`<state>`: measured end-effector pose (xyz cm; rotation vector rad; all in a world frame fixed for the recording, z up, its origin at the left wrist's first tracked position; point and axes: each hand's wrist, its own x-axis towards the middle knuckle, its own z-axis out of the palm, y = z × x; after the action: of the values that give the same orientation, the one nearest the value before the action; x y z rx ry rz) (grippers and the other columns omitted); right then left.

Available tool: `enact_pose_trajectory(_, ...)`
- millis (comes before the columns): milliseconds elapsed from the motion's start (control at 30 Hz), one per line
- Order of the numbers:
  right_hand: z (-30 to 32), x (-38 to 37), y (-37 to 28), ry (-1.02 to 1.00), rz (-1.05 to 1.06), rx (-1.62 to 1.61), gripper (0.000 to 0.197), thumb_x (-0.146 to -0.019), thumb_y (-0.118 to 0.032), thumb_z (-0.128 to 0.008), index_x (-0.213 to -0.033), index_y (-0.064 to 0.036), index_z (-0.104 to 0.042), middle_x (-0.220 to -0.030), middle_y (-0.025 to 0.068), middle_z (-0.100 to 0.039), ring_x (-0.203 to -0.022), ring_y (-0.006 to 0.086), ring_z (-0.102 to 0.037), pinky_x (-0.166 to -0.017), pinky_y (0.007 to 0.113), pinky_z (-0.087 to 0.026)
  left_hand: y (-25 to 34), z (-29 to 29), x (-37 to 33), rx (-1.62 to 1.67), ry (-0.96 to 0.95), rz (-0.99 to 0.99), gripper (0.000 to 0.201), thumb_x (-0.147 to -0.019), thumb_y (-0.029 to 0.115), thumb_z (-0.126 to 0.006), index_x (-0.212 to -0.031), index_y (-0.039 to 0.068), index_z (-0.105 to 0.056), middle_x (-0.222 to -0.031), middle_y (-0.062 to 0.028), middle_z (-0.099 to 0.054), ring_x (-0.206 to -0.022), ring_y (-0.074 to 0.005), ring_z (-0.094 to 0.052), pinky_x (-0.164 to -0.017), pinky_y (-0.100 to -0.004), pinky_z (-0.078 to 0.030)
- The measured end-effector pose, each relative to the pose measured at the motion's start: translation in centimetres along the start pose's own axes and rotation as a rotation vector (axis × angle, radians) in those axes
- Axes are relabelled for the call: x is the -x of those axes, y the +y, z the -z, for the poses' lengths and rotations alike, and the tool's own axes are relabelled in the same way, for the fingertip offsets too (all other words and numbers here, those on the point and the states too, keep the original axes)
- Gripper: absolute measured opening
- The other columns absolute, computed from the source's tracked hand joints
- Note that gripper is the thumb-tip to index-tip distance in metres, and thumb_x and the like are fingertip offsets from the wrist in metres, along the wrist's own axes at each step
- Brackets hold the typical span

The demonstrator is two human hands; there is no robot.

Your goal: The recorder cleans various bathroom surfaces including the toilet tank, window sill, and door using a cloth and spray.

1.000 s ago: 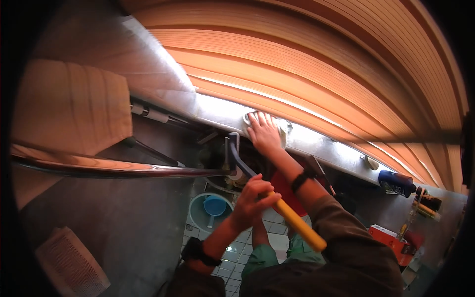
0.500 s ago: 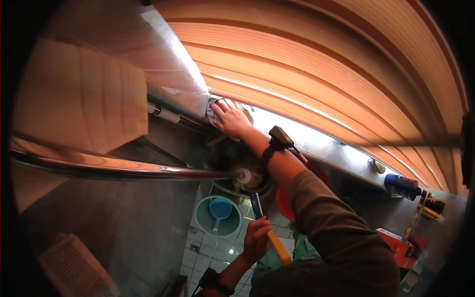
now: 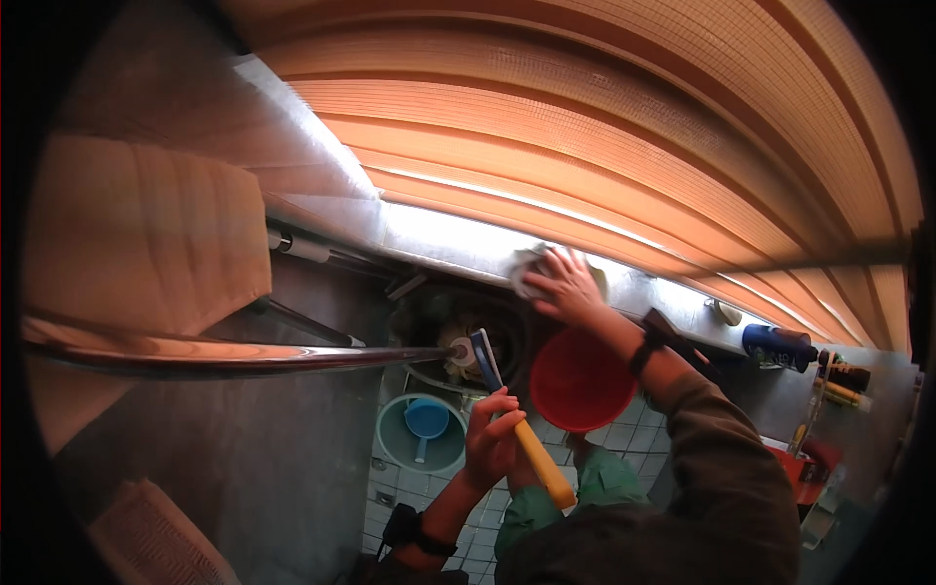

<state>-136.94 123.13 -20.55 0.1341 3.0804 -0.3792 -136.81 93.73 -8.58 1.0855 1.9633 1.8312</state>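
Observation:
With my right arm reaching forward, my right hand [image 3: 570,285] holds a pale grey cloth [image 3: 526,268] down against the bright ledge [image 3: 439,239]. Its fingers are spread over the cloth, and the cloth is smeared by motion. Lower down, my left hand [image 3: 492,439] is closed round the yellow handle of a brush-like tool [image 3: 542,464]. The tool's narrow blue and white head [image 3: 485,359] points up and away from me; its working side is hard to make out. A red basin [image 3: 583,380] stands below my right forearm.
A shiny metal rail [image 3: 244,358] crosses from the left. On the tiled floor [image 3: 390,517] stands a pale blue-green basin [image 3: 390,429] with a blue dipper [image 3: 426,417] in it. Orange ribbed blinds [image 3: 604,127] hang beyond the ledge. A dark blue bottle [image 3: 778,347] lies toward the right.
My right hand and the cloth have slid rightward along the ledge, away from its left corner. More of the red basin shows now. My left hand still grips the tool, slightly higher in view.

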Motion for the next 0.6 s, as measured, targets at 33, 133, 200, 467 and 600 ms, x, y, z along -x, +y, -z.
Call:
enact_pose_trajectory(33,0.2,-2.7,-1.5,0.012,-0.007,-0.008,0.058,-0.080,-0.046,-0.069,-0.134,-0.0306,-0.055,-0.142,0.0137,-0.042,-0.135,0.0342,-0.038,-0.105,0.056,-0.035,-0.2,-0.1,-0.1,-0.031,0.004,-0.018,0.043,-0.076,-0.011,-0.067,-0.112,0.008,-0.053,-0.107,-0.0153,-0.055,-0.100,-0.0285,-0.059,-0.100,-0.0531,-0.049)
enact_pose_trajectory(133,-0.4,-10.3,-5.5,0.153,0.033,-0.157,0.055,-0.082,-0.047,-0.067,-0.132,-0.0271,-0.057,-0.140,0.0145,-0.044,-0.128,0.0344,-0.045,-0.099,0.048,-0.042,-0.5,-0.6,0.0,-0.081,0.023,-0.023,0.044,-0.074,-0.011,-0.068,-0.111,0.008,-0.053,-0.106,-0.0156,-0.056,-0.099,-0.0291,-0.059,-0.099,-0.0534,-0.049)
enact_pose_trajectory(200,-1.6,-12.7,-6.6,0.199,0.058,-0.155,0.059,-0.082,-0.048,-0.066,-0.137,-0.0281,-0.052,-0.139,0.0139,-0.046,-0.130,0.0320,-0.043,-0.103,0.047,-0.038,-0.7,-1.1,-0.9,-0.101,0.011,-0.034,0.044,-0.074,-0.010,-0.069,-0.111,0.008,-0.053,-0.106,-0.0159,-0.056,-0.099,-0.0294,-0.059,-0.098,-0.0530,-0.050)
enact_pose_trajectory(467,1.0,1.3,0.9,0.122,-0.191,-0.181,0.055,-0.090,-0.049,-0.057,-0.140,-0.0246,-0.049,-0.138,0.0142,-0.046,-0.129,0.0346,-0.043,-0.106,0.050,-0.036,2.0,-2.3,-8.6,-0.285,-0.206,-0.163,0.032,-0.077,-0.006,-0.067,-0.106,0.007,-0.068,-0.101,-0.0114,-0.058,-0.096,-0.0301,-0.060,-0.096,-0.0479,-0.049)
enact_pose_trajectory(600,2.5,12.9,5.8,0.247,-0.321,-0.111,0.055,-0.090,-0.045,-0.059,-0.138,-0.0202,-0.050,-0.131,0.0153,-0.050,-0.126,0.0357,-0.046,-0.107,0.049,-0.035,2.3,-6.4,-12.6,-0.381,-0.431,-0.213,0.038,-0.074,-0.005,-0.062,-0.107,0.010,-0.070,-0.098,-0.0088,-0.056,-0.093,-0.0287,-0.060,-0.096,-0.0463,-0.047)
